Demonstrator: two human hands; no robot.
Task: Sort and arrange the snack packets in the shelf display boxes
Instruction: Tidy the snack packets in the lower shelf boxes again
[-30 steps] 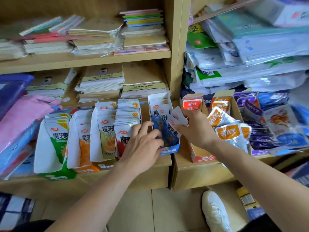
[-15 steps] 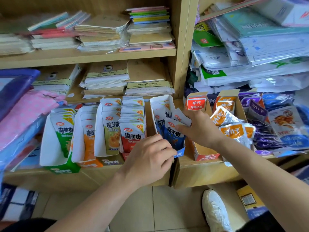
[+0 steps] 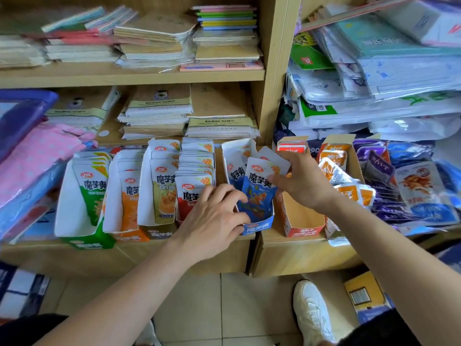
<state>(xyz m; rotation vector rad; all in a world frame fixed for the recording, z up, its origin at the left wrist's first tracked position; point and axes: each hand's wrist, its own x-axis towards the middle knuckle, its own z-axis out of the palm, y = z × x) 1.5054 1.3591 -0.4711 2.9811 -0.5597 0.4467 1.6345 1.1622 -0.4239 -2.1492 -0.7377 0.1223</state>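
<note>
Wooden shelf (image 3: pixel 294 258) ahead carries the blue display box (image 3: pixel 258 228), its blue packet (image 3: pixel 259 193) upright twelve-to-six, pinched near the top by my right hand (image 3: pixel 301 181) from three o'clock, my left hand (image 3: pixel 214 221) curled round the box front at eight.

two hands (image 3: pixel 214 221) (image 3: pixel 301 181), seven display boxes (image 3: pixel 82 237) (image 3: pixel 129 238) (image 3: pixel 159 233) (image 3: pixel 180 219) (image 3: pixel 257 227) (image 3: pixel 301 228) (image 3: pixel 355 168)
</note>
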